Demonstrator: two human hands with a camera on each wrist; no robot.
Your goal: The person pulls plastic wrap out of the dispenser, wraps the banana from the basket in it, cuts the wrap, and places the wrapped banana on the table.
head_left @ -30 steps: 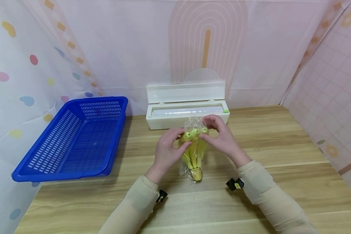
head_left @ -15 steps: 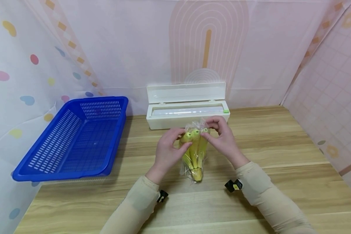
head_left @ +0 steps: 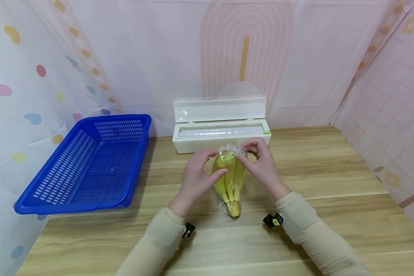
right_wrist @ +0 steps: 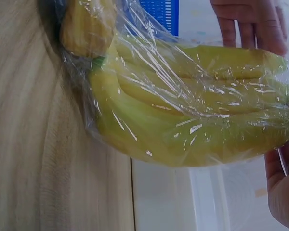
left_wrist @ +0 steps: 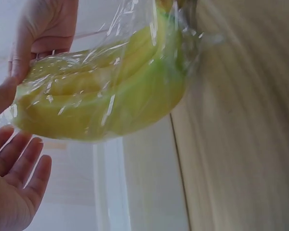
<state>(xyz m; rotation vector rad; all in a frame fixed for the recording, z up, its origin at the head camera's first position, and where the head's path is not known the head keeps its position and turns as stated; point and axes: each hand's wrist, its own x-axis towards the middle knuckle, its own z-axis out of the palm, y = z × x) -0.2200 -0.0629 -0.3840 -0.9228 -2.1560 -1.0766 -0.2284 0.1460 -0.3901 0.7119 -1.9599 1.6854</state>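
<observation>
A bunch of yellow bananas wrapped in clear cling film stands tilted in the middle of the wooden table, stem end low and tips up. At the left banana's tip, my left hand holds the wrapped bunch between thumb and fingers. Opposite it, my right hand pinches the loose film at the tips on the right. Crinkled film sticks up between both hands. Bananas fill much of the right wrist view, with creased film over them.
Behind the bananas stands a white cling film box, its lid raised and a film roll inside. A blue plastic basket sits at the left. Patterned cloth hangs around the table.
The bunch has tipped slightly, its stem end shifting a little toward me. My right hand has moved slightly right and down, and the film top has been drawn lower.
</observation>
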